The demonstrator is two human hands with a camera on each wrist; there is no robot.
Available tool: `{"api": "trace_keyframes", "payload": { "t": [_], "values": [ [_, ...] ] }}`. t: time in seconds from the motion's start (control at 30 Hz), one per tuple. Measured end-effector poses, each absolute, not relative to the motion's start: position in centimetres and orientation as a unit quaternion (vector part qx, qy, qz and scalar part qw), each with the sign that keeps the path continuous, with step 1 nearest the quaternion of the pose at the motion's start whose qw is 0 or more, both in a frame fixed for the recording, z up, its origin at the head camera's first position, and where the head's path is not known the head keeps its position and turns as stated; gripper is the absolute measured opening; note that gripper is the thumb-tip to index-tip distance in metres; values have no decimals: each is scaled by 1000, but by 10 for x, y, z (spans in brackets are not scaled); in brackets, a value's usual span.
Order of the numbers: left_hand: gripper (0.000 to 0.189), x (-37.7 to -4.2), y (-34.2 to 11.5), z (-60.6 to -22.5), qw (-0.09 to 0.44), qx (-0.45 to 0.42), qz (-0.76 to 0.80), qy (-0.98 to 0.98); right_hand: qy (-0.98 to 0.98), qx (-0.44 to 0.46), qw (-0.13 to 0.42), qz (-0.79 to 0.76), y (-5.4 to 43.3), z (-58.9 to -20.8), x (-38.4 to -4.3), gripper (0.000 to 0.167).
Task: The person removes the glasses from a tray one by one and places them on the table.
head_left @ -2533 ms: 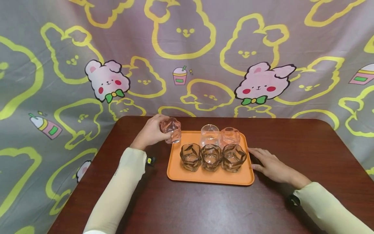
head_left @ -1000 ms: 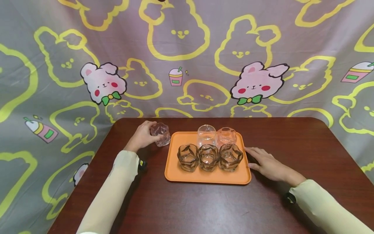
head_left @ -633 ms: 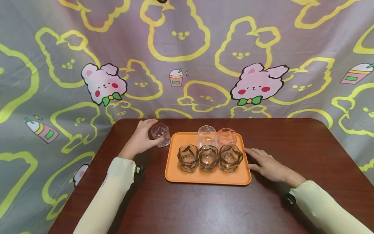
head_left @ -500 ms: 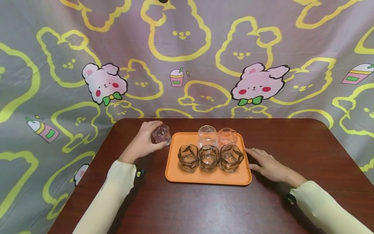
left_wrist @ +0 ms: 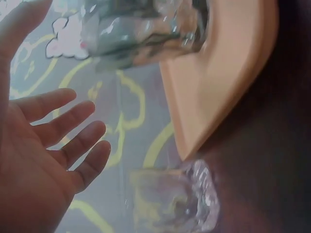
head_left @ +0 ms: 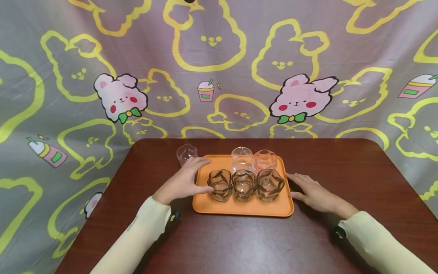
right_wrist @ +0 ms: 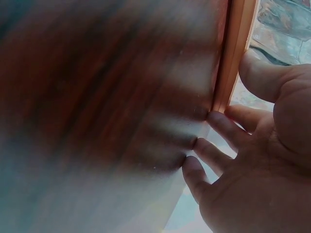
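Note:
My left hand [head_left: 183, 182] is over the left edge of an orange tray [head_left: 243, 209], fingers spread and holding nothing. Its thumb is close to the leftmost smoky brown glass [head_left: 221, 186]; whether they touch is unclear. A pale purple faceted glass [head_left: 186, 153] stands on the table left of the tray, partly hidden behind that hand. In the left wrist view this purple glass [left_wrist: 177, 201] appears below the open fingers [left_wrist: 73, 126]. My right hand [head_left: 315, 194] rests by the tray's right side, and its fingertips touch the tray edge [right_wrist: 238, 29] in the right wrist view.
Two more smoky glasses, a middle one [head_left: 244, 185] and a right one [head_left: 270, 184], complete the tray's front row. Behind them stand a clear glass [head_left: 242, 161] and a pink glass [head_left: 265, 160]. A patterned curtain [head_left: 232, 76] hangs behind the dark wooden table [head_left: 239, 247].
My left hand carried the purple glass leftward off the tray's back left corner onto the table, let go, and moved right toward the smoky glasses. My right hand stayed at the tray.

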State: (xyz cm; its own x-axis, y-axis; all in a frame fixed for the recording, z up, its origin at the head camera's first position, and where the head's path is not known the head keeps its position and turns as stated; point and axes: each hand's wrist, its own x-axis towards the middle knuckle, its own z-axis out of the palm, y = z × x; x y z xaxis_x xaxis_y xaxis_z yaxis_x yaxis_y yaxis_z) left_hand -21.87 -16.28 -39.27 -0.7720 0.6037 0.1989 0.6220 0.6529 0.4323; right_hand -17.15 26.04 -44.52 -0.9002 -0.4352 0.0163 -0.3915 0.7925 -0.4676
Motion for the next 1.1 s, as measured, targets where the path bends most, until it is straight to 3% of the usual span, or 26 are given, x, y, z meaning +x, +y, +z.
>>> {"api": "trace_keyframes", "payload": {
  "t": [1.1],
  "values": [
    [73, -216, -140, -408, 0, -383, -223, -896, 946, -214, 46, -240, 262, -450, -172, 64]
  ]
}}
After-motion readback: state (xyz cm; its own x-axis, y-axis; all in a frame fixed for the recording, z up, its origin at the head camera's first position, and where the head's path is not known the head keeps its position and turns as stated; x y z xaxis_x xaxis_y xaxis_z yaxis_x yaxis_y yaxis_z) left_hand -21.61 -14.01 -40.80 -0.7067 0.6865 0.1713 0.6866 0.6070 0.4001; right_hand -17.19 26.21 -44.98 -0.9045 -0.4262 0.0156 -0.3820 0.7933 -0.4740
